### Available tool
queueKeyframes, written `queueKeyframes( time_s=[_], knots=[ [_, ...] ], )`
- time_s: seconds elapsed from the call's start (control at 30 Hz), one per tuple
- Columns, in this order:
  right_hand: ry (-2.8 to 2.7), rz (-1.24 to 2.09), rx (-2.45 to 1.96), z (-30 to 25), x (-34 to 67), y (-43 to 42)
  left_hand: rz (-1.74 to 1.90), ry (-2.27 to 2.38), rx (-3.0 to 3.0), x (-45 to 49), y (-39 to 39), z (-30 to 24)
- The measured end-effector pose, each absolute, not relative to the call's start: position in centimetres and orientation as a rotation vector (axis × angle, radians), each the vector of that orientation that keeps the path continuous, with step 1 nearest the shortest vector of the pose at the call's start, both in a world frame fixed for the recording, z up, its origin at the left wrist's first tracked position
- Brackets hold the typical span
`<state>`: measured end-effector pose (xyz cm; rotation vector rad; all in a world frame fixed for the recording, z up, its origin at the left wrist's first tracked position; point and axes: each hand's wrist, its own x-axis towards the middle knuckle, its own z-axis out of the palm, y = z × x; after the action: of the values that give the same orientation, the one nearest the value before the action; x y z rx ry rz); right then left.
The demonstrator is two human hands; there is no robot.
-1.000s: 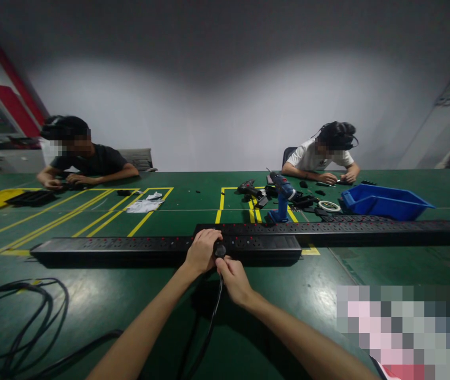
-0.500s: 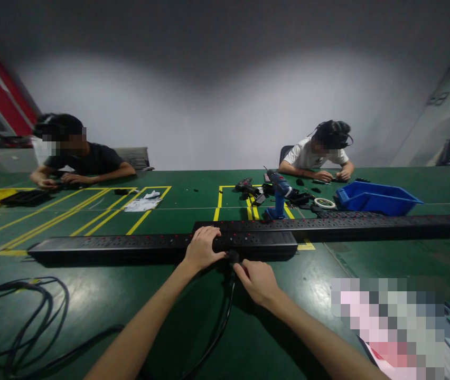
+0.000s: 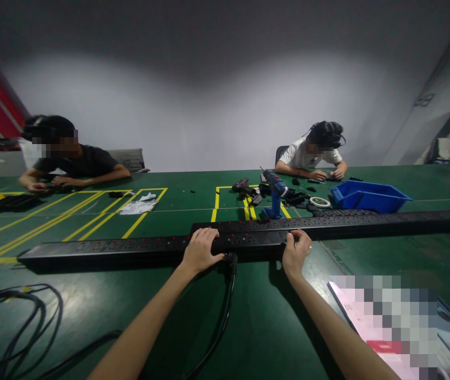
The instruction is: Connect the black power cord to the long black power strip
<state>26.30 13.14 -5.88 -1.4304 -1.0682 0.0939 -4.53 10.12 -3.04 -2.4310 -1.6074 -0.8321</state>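
A long black power strip (image 3: pixel 130 245) with rows of sockets lies across the green table in front of me. My left hand (image 3: pixel 201 250) is wrapped over its top right of the middle, thumb down on the near side. Beside that thumb, a black plug (image 3: pixel 231 262) sits against the strip's near side, and its black cable (image 3: pixel 225 322) curves down toward me. At the strip's right end, my right hand (image 3: pixel 297 253) has its fingers curled round the end; the fingertips' contact is partly hidden.
Behind lies a second power strip (image 3: pixel 367 220). A blue drill (image 3: pixel 274 184), a blue bin (image 3: pixel 371 198) and small black parts are farther back. Coiled cable (image 3: pixel 38 311) lies at left, papers (image 3: pixel 367 322) at right. Two people (image 3: pixel 90 163) sit across the table.
My right hand has let go of the plug and moved right to the strip's end. My left hand has stayed on the strip. The view has shifted slightly right.
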Motion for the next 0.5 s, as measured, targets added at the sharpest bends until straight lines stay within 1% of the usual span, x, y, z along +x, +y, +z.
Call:
queueKeyframes(
  time_s=[0.1, 0.17, 0.3, 0.5],
  knots=[
    [-0.997, 0.331, -1.398, -6.7, 26.9, 14.1, -0.741, -1.565, -2.484, -4.5, 10.0, -2.9],
    [-1.012, 0.401, -1.403, -7.0, 26.9, 14.2, -0.675, -1.534, -2.516, -4.5, 10.0, -2.9],
    [-1.099, 0.387, -1.424, -6.9, 26.5, 13.7, -0.601, -1.520, -2.545, -4.5, 10.1, -2.9],
    [-1.129, 0.394, -1.486, -6.5, 25.9, 12.9, -0.597, -1.523, -2.566, -4.6, 10.4, -2.9]
  ],
)
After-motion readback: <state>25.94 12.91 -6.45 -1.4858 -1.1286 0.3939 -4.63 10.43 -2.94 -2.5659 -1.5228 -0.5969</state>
